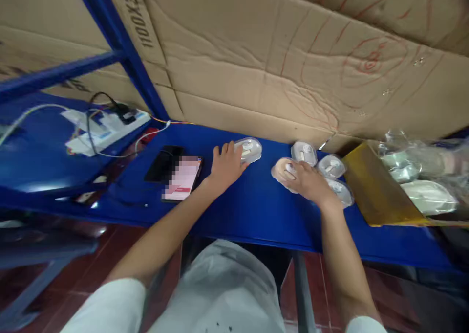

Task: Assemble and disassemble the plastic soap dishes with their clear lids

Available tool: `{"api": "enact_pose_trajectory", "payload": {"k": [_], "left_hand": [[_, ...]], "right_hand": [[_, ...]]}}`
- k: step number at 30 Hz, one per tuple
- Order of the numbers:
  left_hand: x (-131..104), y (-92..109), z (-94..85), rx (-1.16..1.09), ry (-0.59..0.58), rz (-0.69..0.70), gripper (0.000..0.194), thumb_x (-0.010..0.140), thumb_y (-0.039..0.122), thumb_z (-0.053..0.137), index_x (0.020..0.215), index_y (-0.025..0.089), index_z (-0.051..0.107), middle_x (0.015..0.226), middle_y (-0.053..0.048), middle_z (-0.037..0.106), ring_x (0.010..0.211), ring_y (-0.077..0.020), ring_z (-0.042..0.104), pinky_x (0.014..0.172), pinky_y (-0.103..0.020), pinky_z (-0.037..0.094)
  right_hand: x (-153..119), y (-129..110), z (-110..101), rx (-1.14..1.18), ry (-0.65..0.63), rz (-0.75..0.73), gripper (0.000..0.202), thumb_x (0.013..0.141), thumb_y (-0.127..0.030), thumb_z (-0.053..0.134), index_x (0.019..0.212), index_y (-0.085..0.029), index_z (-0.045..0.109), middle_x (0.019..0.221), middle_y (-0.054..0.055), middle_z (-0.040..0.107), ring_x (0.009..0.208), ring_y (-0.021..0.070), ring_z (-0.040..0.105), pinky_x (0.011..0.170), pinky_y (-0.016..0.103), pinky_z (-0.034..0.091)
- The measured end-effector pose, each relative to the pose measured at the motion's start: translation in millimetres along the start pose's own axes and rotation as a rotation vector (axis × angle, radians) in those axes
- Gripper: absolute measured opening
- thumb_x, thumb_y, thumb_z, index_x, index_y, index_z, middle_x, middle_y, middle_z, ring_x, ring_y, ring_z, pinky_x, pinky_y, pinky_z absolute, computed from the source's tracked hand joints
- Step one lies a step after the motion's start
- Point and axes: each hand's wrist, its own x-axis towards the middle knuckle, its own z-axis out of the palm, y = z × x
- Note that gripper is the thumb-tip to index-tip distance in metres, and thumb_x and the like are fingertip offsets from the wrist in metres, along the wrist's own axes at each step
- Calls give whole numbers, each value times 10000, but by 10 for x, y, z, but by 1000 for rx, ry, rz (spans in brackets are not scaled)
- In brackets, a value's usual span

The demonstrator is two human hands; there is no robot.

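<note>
My left hand [227,166] is closed over the left end of a clear plastic blister pack [253,149], which lies on the blue table [252,215]. A small pale strip shows inside that pack. On the right, my right hand [311,180] grips a beige-tinted blister pack [283,172] by its right side. Just behind the right hand sits a clear pack [304,153] holding a pale strip. Another clear pack [331,166] lies to its right, and a further pack [341,192] is partly covered by my right wrist.
A cardboard box [370,191] with plastic-wrapped goods stands at the right. Left of my hands lie a lit phone [184,176] and a dark flat object [161,164]. A power strip [98,137] with cables is at the far left. Cardboard sheets [238,54] rise behind the table.
</note>
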Motion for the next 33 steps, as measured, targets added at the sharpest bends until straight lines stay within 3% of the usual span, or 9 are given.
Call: {"api": "enact_pose_trajectory", "payload": {"k": [4, 9, 13, 16, 18, 21, 24, 27, 33], "left_hand": [[-22, -23, 63, -172, 189, 134, 509, 1109, 366, 495, 1565, 141, 500, 1687, -238, 428, 1513, -414, 468, 1245, -635, 333], [-160, 32, 130, -440, 169, 389, 552, 1116, 506, 465, 1580, 208, 478, 1613, -184, 511, 1498, -347, 492, 1224, -528, 414], [-210, 85, 153, -402, 107, 486, 525, 1093, 493, 522, 1538, 214, 544, 1615, -183, 508, 1505, -372, 483, 1264, -578, 355], [-156, 51, 187, -370, 159, 398, 464, 1108, 421, 489, 1517, 216, 570, 1636, -178, 494, 1531, -364, 461, 1277, -579, 328], [-72, -9, 222, -330, 190, 261, 483, 1093, 407, 519, 1526, 197, 565, 1671, -196, 450, 1555, -388, 428, 1267, -582, 336], [102, -109, 261, -274, 151, 67, 618, 1018, 437, 657, 1558, 162, 534, 1709, -234, 387, 1569, -440, 394, 1245, -592, 361], [278, -175, 248, -263, 89, -11, 600, 984, 428, 701, 1520, 196, 566, 1619, -203, 527, 1487, -428, 500, 1193, -568, 424], [390, -210, 210, -279, 99, -37, 480, 1044, 420, 594, 1470, 200, 588, 1420, -168, 687, 1343, -388, 625, 1125, -543, 477], [379, -254, 271, -314, 91, -36, 542, 927, 476, 763, 1388, 216, 646, 1480, -165, 636, 1334, -414, 623, 1080, -530, 512]], "right_hand": [[109, -267, 142, 213, 71, -300, 736, 965, -513, 749, 1612, -283, 485, 1614, 148, 556, 1493, 366, 541, 1217, 564, 469], [203, -413, 396, 379, 172, -184, 638, 1058, -587, 572, 1594, -252, 488, 1526, 125, 657, 1362, 339, 666, 1125, 520, 551], [310, -282, 511, 279, 303, -207, 539, 1116, -553, 449, 1512, -220, 602, 1587, 128, 609, 1543, 317, 495, 1265, 533, 400], [395, -98, 505, 136, 444, -93, 535, 1150, -489, 334, 1475, -200, 646, 1616, 136, 577, 1576, 310, 433, 1299, 546, 316], [440, 44, 498, 40, 536, 108, 572, 1133, -514, 370, 1520, -162, 601, 1652, 190, 515, 1574, 370, 407, 1283, 606, 294], [485, 237, 521, 15, 552, 322, 635, 1077, -542, 484, 1554, -128, 544, 1652, 259, 475, 1524, 458, 422, 1225, 693, 307], [499, 324, 553, 108, 530, 288, 600, 1054, -505, 514, 1518, -129, 568, 1581, 262, 542, 1464, 445, 483, 1200, 665, 367], [484, 279, 573, 157, 529, 189, 585, 1056, -503, 508, 1526, -159, 561, 1546, 220, 582, 1448, 381, 519, 1201, 574, 430], [459, 132, 643, 227, 494, 28, 546, 1002, -548, 622, 1441, -224, 644, 1515, 161, 616, 1422, 345, 554, 1205, 536, 461]]}}
